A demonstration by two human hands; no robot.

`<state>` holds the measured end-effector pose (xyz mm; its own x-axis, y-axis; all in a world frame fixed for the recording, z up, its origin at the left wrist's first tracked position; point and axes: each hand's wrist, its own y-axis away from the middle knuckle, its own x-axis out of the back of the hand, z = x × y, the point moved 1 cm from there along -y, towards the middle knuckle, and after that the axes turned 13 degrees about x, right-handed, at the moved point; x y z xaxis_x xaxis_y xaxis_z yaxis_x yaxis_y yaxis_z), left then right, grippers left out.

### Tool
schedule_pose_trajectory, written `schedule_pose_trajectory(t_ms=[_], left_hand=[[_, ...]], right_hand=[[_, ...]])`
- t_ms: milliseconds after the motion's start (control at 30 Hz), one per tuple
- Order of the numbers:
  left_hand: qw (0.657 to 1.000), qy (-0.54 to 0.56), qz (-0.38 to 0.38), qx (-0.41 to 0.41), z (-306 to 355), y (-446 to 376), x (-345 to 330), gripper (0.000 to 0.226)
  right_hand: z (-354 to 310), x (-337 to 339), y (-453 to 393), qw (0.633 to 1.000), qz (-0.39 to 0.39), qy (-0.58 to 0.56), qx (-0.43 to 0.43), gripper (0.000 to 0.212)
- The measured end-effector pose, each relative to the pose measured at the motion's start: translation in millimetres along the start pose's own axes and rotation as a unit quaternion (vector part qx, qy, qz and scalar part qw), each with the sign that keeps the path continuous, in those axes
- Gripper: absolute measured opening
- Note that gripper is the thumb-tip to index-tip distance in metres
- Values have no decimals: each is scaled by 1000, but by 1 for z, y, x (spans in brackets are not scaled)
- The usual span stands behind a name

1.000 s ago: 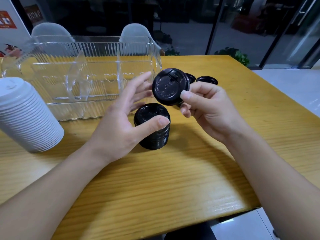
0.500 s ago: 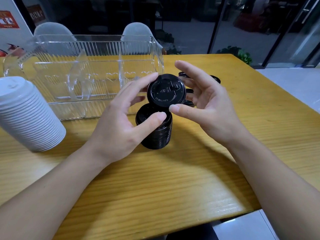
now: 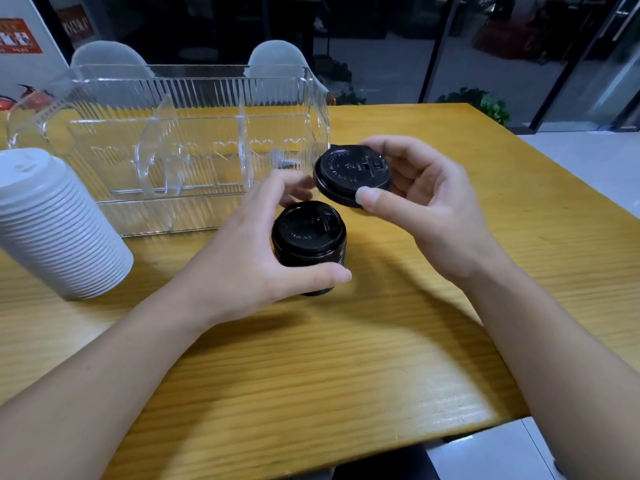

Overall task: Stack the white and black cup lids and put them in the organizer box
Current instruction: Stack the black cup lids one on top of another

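1. Since the frame 0.5 s ago, the right hand (image 3: 426, 206) has carried the single black lid (image 3: 352, 174) up and to the right, off the top of the black stack (image 3: 309, 240), so the lid now hangs above and to the right of the stack rather than directly over it. The left fingers that touched the lid then have let go of it.
2. Right-hand grip: the thumb presses the lid's near rim and the fingers curl round its far edge, holding it clear of the table with its top face tilted toward the camera.
3. Left-hand grip: the left hand (image 3: 263, 268) cups the stack, thumb across its near lower side and fingers curled behind it, steadying it upright on the wooden table (image 3: 311, 375).
4. Deciding relation: the stack's axis stands vertical, while the held lid is tilted and offset up and right. As I judge it, the lid must travel down and left and be levelled so its rim drops square over the top lid; the right hand is the one placed to do that.
5. Other task items: the white stack (image 3: 59, 230) stands at the left edge of the table, and the clear organizer box (image 3: 194, 150) sits behind both stacks, with nothing visible inside it yet.
6. Any loose black lids behind the right hand are hidden; I cannot tell how many remain.
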<state>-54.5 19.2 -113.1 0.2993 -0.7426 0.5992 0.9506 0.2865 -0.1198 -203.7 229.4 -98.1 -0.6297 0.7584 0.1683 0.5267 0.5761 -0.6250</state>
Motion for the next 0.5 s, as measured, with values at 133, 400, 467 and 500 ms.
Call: schedule_pose_trajectory(t_ms=[133, 400, 467, 500], left_hand=[[1000, 15, -3, 18, -3, -4, -3, 87], [997, 73, -4, 32, -13, -8, -9, 86], [996, 86, -8, 35, -14, -9, -10, 88], [995, 93, -11, 35, -15, -10, -11, 91]], right_hand=[[-1, -4, 1, 999, -43, 21, 0, 59], [2, -14, 7, 982, -136, 129, 11, 55], [2, -15, 7, 979, -142, 147, 18, 56], [2, -16, 7, 977, -143, 154, 24, 57]])
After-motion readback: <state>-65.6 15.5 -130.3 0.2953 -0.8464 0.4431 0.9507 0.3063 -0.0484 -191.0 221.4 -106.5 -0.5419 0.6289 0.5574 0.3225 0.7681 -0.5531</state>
